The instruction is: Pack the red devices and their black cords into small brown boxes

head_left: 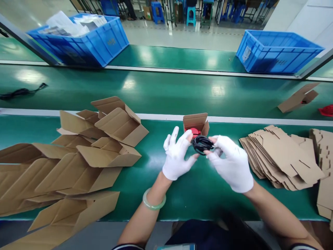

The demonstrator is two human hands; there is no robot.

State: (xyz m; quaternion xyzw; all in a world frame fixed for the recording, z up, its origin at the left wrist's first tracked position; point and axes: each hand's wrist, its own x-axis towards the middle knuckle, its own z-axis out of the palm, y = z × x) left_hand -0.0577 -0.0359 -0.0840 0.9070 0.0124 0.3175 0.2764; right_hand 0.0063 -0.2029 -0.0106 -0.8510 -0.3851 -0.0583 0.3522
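Observation:
A coiled black cable [202, 144] is held up over the green work surface, in front of a small open cardboard box [195, 121] with a red object [195, 132] inside. My right hand [231, 161], in a white glove with bare fingertips, pinches the coil's right side. At its left edge, the thumb and index finger of my left hand [178, 152], gloved the same way, close on the coil while the other fingers stay raised. The coil and left fingers hide part of the red object.
Several opened cardboard boxes [78, 166] crowd the left. Flat cardboard blanks [283, 156] are stacked at right. Beyond the white strip lie a black cable [22, 92], another open box [298, 98] and a red item [326, 110]. Blue crates [111, 41] stand at the back.

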